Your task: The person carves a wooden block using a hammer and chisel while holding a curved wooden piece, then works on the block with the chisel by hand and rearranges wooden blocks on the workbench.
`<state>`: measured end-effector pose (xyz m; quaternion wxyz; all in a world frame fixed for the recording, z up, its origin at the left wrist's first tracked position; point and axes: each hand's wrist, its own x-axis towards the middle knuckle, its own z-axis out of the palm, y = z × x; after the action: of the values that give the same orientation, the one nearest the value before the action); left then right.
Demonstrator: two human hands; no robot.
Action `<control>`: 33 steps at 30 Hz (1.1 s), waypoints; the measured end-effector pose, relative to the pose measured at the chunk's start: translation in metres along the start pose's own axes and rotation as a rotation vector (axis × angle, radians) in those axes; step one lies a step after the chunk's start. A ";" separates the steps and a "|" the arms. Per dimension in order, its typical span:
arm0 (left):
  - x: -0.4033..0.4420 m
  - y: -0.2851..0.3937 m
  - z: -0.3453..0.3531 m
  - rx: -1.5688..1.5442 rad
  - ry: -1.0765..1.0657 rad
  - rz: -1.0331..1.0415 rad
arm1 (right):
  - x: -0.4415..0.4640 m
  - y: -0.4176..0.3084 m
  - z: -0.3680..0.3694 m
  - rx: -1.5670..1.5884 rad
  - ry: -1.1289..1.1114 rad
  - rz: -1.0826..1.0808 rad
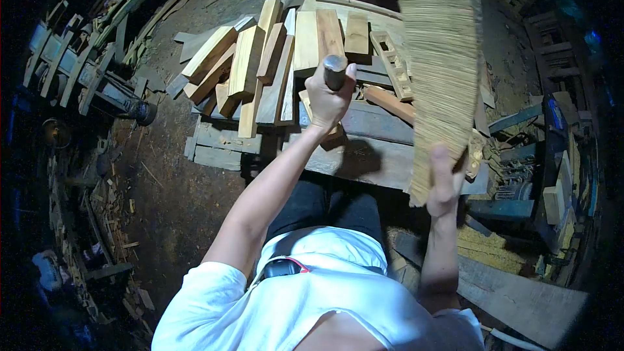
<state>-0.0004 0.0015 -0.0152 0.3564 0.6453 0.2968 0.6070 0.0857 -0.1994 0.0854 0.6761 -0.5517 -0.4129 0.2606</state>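
My left hand [329, 101] is closed around a tool with a round, shiny metal end [335, 70]; that end points up toward me, and the rest of the tool is hidden. On the right, my right hand [443, 188] grips the lower end of a long, wide wooden piece [445, 58] with fine ridges running across it. The thumb lies on its near face and the fingers go behind it. This ridged piece stands nearly upright, slightly blurred, and runs out of the top of the view. Several cut wood blocks [247, 62] lie past my left hand.
A low wooden bench [364, 133] carries the blocks, a slotted wooden piece [392, 65] and a reddish offcut [389, 104]. Timber racks [71, 58] stand at left. A machine frame [504, 208] and a wide plank [526, 299] are at right. Scraps litter the floor [153, 188].
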 end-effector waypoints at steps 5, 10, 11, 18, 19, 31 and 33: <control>-0.005 -0.009 0.000 -0.129 0.024 0.060 | 0.018 0.021 0.012 -0.388 -0.269 -0.105; -0.008 0.005 -0.001 0.011 0.008 0.099 | 0.015 -0.010 0.011 -0.191 -0.183 -0.197; -0.011 0.011 0.000 -0.056 -0.062 0.038 | 0.013 -0.010 0.013 -0.291 -0.150 -0.223; -0.024 0.008 0.009 0.056 -0.175 0.173 | 0.017 -0.014 0.001 -0.392 -0.118 -0.203; -0.022 0.006 0.010 0.026 -0.176 0.243 | 0.011 -0.009 0.003 -0.280 -0.057 -0.202; 0.002 0.008 -0.009 -0.034 0.055 0.064 | -0.008 0.014 -0.003 -0.156 -0.150 -0.052; 0.020 -0.004 -0.024 -0.058 0.150 0.059 | -0.016 0.016 -0.009 -0.185 -0.137 -0.040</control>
<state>-0.0226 0.0225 -0.0070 0.3339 0.5958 0.2857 0.6722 0.0862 -0.2131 0.0652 0.5977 -0.5843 -0.4913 0.2449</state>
